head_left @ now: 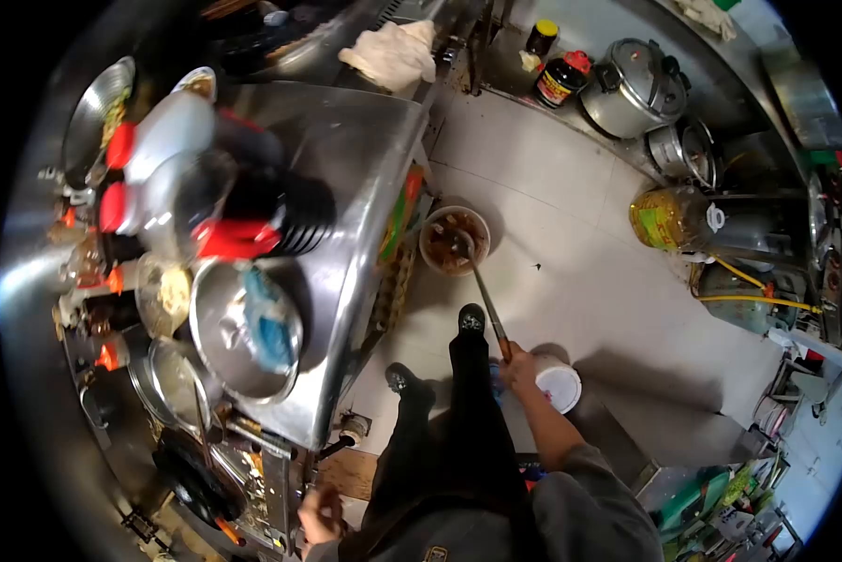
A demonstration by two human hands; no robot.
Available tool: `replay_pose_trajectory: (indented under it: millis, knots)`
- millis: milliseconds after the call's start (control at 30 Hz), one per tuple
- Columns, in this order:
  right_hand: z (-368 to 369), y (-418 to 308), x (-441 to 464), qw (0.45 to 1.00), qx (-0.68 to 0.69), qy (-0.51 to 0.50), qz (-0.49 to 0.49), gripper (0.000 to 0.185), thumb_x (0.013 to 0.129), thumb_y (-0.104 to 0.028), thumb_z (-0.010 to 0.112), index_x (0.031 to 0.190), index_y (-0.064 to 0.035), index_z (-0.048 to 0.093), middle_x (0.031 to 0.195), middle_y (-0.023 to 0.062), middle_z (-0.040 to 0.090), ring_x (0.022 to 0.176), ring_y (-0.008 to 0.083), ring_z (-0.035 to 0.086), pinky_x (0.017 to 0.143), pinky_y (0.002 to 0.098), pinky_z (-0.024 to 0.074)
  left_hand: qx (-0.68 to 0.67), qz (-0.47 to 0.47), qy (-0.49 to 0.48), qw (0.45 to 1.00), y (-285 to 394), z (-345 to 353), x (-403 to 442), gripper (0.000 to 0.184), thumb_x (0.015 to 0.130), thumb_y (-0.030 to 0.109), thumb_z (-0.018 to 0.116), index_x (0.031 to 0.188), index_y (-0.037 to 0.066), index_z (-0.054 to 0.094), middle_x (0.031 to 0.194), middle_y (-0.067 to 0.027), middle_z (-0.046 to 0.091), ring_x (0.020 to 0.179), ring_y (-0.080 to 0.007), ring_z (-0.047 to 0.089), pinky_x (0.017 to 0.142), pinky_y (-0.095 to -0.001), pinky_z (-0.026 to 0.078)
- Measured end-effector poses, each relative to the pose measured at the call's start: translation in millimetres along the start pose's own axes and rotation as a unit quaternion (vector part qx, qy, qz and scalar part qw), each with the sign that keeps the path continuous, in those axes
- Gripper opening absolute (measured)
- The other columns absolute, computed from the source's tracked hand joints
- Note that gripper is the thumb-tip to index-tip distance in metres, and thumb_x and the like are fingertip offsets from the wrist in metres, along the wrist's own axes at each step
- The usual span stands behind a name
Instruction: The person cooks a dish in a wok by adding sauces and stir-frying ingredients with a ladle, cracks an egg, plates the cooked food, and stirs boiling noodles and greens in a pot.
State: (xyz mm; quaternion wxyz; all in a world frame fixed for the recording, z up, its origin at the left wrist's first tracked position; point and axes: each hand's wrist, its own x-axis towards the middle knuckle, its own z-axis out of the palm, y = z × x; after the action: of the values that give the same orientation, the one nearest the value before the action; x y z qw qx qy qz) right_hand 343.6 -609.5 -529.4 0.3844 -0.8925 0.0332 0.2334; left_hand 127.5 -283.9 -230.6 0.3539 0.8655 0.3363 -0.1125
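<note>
My right hand (517, 368) is wrapped round the wooden end of a long-handled ladle (491, 314). The ladle's head dips into a white tub (455, 241) of reddish-brown contents, which stands on the tiled floor beside the steel table. Low at the left, near the table's lower corner, my left hand (322, 514) hangs with its fingers curled; it is blurred, and whether it holds anything is unclear.
The steel table (360, 122) carries bottles and a metal bowl (246, 330). Pressure cooker (635, 89), sauce bottle (561, 79) and oil jug (669, 217) line the right side. A white bucket (559, 384) stands behind my right hand.
</note>
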Motion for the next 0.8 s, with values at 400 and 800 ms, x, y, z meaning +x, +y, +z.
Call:
replay_pose_trajectory:
  millis: [400, 800]
  knots:
    - [118.2, 54.8, 164.4, 0.957, -0.244, -0.075, 0.138, 0.04, 0.083, -0.015, 0.048, 0.117, 0.0044, 0.042, 0.091, 0.021, 0.055, 0.08, 0.0304, 0.062, 0.068, 0.0374, 0.0523, -0.474, -0.42, -0.25, 0.732, -266.8, 10.8, -100.8, 0.038, 0.089, 0.019, 0.054, 0.115, -0.007, 0.046, 0.1, -0.0207, 0.059, 0.084, -0.0274, 0.061, 0.069, -0.0361, 0.051]
    - [157.0, 92.8, 172.2, 0.972, -0.09, -0.123, 0.18, 0.017, 0.076, -0.012, 0.053, 0.09, -0.0033, 0.058, 0.081, 0.0151, 0.062, 0.079, 0.0274, 0.062, 0.067, 0.0356, 0.0496, -0.019, -0.15, -0.261, 0.953, -69.9, 42.2, -12.8, 0.034, 0.086, -0.002, 0.046, 0.119, 0.0, 0.044, 0.094, -0.0128, 0.059, 0.056, -0.0165, 0.058, 0.039, -0.0245, 0.047]
